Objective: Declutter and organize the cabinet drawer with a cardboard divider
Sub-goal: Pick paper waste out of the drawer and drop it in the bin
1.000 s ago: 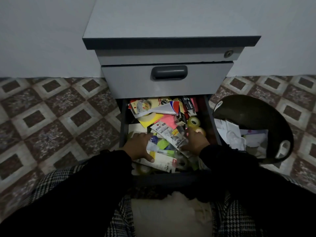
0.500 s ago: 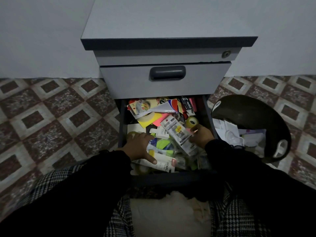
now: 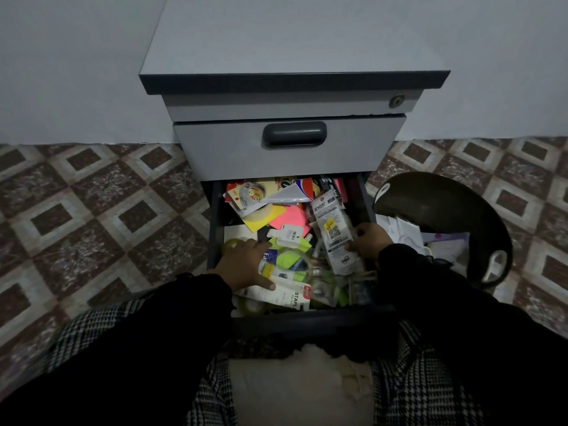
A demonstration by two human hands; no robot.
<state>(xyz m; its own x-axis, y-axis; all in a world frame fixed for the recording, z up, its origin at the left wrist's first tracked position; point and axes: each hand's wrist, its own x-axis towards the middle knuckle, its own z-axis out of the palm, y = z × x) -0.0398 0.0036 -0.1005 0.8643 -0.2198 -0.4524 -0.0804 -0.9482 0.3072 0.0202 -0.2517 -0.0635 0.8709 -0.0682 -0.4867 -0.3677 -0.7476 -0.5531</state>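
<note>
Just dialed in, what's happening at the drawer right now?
A person kneels at the open drawer of a grey cabinet, which is crammed with loose stationery. The right hand grips a long clear packet at the drawer's right side. The left hand presses down on the pile beside a white stapler box. A dark bin with paper scraps sits to the right. No cardboard divider is visible yet.

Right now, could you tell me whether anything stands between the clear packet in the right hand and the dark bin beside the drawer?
Only the drawer's right wall lies between them. The right hand grips the clear packet above the clutter, and the dark bin sits open just beyond that wall, so a lift over it looks unobstructed.
</note>
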